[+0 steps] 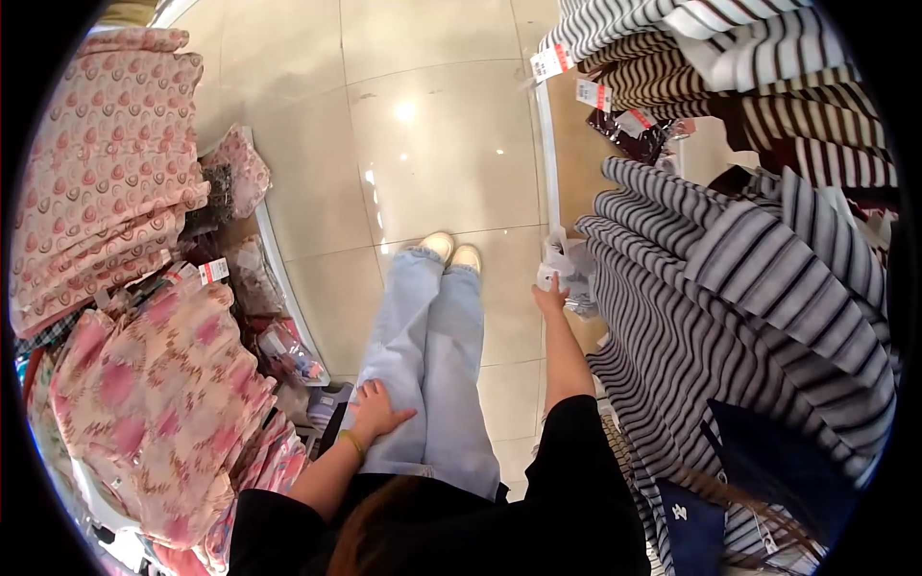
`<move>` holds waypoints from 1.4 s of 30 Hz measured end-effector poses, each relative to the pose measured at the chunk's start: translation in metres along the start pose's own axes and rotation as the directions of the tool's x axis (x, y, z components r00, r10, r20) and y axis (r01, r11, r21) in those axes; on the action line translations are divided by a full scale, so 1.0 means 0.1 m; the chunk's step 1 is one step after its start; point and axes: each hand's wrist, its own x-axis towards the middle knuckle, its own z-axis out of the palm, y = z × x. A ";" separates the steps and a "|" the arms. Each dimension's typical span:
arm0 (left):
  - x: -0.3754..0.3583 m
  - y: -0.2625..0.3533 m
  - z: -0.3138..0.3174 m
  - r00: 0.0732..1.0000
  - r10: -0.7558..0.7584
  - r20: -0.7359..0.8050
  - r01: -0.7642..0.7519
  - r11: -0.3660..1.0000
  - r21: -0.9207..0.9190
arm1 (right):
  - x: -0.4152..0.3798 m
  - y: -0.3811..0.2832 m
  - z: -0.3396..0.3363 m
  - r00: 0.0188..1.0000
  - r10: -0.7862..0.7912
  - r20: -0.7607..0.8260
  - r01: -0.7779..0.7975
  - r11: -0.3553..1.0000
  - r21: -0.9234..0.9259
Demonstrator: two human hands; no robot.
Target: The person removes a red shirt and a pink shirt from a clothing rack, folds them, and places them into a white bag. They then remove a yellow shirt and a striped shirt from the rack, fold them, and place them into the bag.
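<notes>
My left hand (381, 413) lies on the thigh of my light blue jeans (423, 355), its fingers spread and holding nothing. Out to the right, my right hand (551, 296) is closed on a whitish clear plastic bag (573, 261) at the edge of the right-hand rack. What the bag contains is hard to make out. Grey and navy striped garments (663, 288) hang right beside that hand and cover part of the bag.
Pink patterned garments (154, 403) hang on the left, with plastic-wrapped packs (288, 350) on a low shelf beneath. Brown striped clothes (663, 82) with price tags (551, 62) hang at upper right. A glossy tiled floor (442, 134) runs between the racks.
</notes>
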 end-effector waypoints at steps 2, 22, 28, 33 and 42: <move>0.03 -0.02 0.04 1.000 -0.024 0.014 0.024 0.999 0.029 | 0.11 0.11 -0.08 0.998 0.030 -0.060 -0.032 0.999 -0.036; 0.17 -0.04 0.08 0.995 0.087 -0.054 -0.070 0.963 0.260 | 0.11 0.26 -0.01 0.987 -0.107 -0.120 0.123 0.983 0.134; 0.19 0.05 0.05 0.998 0.063 -0.018 -0.054 0.947 0.316 | -0.14 0.16 -0.19 0.856 -0.514 -0.055 0.465 0.812 -0.353; 0.17 0.05 0.06 0.993 0.100 -0.068 -0.076 0.953 0.295 | -0.28 -0.13 -0.28 0.997 -0.072 0.000 0.062 0.865 -0.498; 0.14 0.09 -0.03 0.992 0.119 -0.050 -0.101 0.958 0.268 | -0.18 0.40 -0.41 0.868 -0.134 -0.479 -0.019 0.954 -0.300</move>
